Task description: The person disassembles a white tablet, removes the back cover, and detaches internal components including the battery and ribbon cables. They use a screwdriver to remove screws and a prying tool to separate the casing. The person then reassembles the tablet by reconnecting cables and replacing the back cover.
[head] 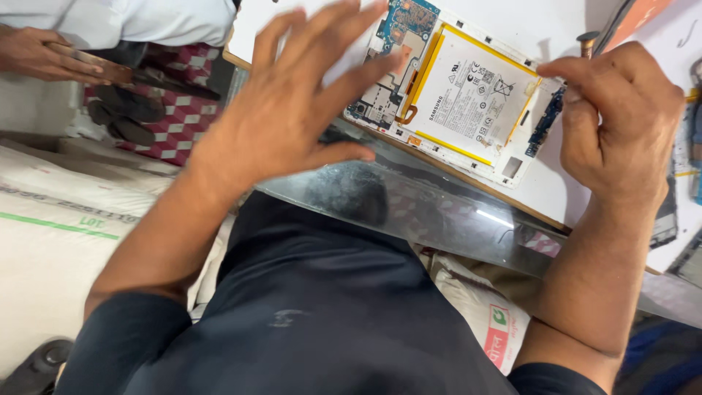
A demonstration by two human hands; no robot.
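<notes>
Left hand [292, 110]: upper centre of the frame, raised flat, palm down, fingers [322, 44] spread wide and blurred. Holds nothing. Its fingertips overlap the upper left end of the opened tablet [453, 95]; whether they touch it cannot be told. Forearm runs down and left to a dark sleeve at the lower left.

Right hand [621, 124]: right of frame, curled, knuckles up, thumb and forefinger drawn narrow and pinched at the tablet's upper right edge, beside a small blue circuit strip [547, 121]. What sits between the fingertips is too small to tell. Forearm drops straight down to the lower right.

Tablet: back cover off, lying tilted on the white surface [541, 186] in the upper middle of the frame. A large white battery [472, 91] with yellow edging fills most of it; a blue circuit board [398, 33] sits at its upper left end.

A clear glass sheet [439, 212] lies along the near edge of the surface, under both wrists.

Upper left corner: another person's hand [44, 55] in a white sleeve, above sandals [124, 110] on a red-and-white checked floor [183, 121]. White sacks [58, 219] at the left.
</notes>
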